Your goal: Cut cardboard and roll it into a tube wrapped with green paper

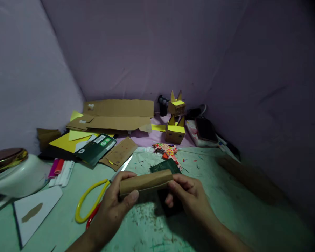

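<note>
A brown cardboard piece (147,182), rolled or folded into a long narrow shape, is held level above the table between both hands. My left hand (115,203) wraps round its left end, thumb along the lower edge. The fingers of my right hand (186,192) pinch its right end. Below and behind it lies a dark green card (168,166), partly hidden by the cardboard and my right hand. Scissors with yellow and red handles (91,201) lie beside my left hand, which covers part of them.
Cardboard sheets (118,115), a green printed packet (96,150) and markers (61,171) lie on the left. Two small cardboard boxes with pointed ears (175,134) stand at the back, near a phone (206,129). A white rounded object (21,175) sits far left; a cardboard strip (249,180) lies right.
</note>
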Demonstrator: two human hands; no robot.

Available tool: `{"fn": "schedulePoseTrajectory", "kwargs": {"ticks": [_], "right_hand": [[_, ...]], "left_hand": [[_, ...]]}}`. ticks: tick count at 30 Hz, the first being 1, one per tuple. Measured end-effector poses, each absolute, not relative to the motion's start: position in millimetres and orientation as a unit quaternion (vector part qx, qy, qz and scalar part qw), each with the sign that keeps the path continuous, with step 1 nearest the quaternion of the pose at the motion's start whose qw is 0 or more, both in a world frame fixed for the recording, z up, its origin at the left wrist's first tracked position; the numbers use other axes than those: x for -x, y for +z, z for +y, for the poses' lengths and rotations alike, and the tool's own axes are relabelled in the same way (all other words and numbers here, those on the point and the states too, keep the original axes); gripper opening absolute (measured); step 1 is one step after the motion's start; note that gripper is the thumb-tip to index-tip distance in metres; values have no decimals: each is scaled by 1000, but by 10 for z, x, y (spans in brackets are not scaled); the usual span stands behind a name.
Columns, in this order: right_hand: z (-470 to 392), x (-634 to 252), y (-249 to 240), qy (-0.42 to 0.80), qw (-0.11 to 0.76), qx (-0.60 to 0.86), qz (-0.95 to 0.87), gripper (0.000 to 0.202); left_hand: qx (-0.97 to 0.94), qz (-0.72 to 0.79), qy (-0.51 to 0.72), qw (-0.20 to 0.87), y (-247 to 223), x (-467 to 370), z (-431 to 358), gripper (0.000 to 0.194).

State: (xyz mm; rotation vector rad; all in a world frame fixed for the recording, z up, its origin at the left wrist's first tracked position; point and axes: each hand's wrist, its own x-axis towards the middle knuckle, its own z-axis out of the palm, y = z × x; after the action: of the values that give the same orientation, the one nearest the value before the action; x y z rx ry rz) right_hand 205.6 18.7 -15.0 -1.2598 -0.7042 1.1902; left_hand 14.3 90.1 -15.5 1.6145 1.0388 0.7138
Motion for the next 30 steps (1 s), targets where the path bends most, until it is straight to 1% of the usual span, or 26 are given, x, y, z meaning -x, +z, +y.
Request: {"fn": "schedulePoseTrajectory", "kwargs": {"ticks": [2,4,5,6,8,10,12,17,22,25,27,30], "right_hand": [[179,-2062,-192,490,607,551,-296,39],[170,-2082,-245,470,617,559,-292,37],[168,-2095,-272,459,623,564,-288,37],[168,-2106,-296,446,630,569,-284,38],[171,-2117,-326,419,640,580,-281,39],[167,-2099,-328,414,637,586,-284,40],[155,-2052,-311,419,628,592,-283,41],[149,-1976,-276,458,601,580,-304,40],[168,-2045,-307,554,545,526,-346,44],[163,-2038,-322,578,523,523,-346,49],[161,-2018,-315,570,525,531,-342,48],[155,-2002,-280,534,549,548,-336,43]], "left_hand": [[-655,402,305,563,-179,-152,886,52],[-619,365,349,601,-206,-156,882,61],[-601,358,380,605,-216,-154,885,62],[-587,363,408,598,-220,-150,891,58],[-582,395,443,556,-208,-140,905,44],[-612,419,433,512,-176,-136,917,27],[-639,424,408,495,-143,-140,929,20],[-608,457,371,533,-179,-110,972,26],[-607,432,361,561,-230,-15,1021,31],[-617,415,357,566,-206,18,1017,31],[-636,406,361,547,-186,8,995,31],[-684,393,393,472,-158,-63,944,31]]}}
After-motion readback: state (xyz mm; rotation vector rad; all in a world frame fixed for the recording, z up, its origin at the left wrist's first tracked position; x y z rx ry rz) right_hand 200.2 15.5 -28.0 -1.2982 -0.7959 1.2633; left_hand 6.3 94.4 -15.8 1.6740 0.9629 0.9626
